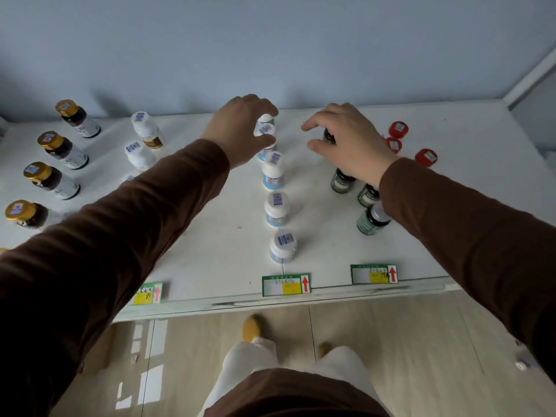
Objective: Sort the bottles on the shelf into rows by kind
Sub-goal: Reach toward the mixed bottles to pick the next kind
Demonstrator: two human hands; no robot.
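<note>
On the white shelf (228, 254), bottles stand in lines running front to back. My left hand (240, 133) grips the cap of a white bottle with a blue label (264, 129) at the far end of the middle row (276, 206). My right hand (349, 142) curls over a dark green bottle (328, 136) at the back of the dark green row (373, 219); whether the fingers touch it is hidden. Brown bottles with gold caps (45, 176) line the left side. White bottles with brown labels (147, 132) stand beside them. Red-capped bottles (398, 129) sit at the far right.
Green and yellow price tags (285, 284) sit along the shelf's front edge. A blue-grey wall rises behind the shelf. Below the edge lie a wooden floor and my feet (252, 326). Bare shelf surface lies between the rows.
</note>
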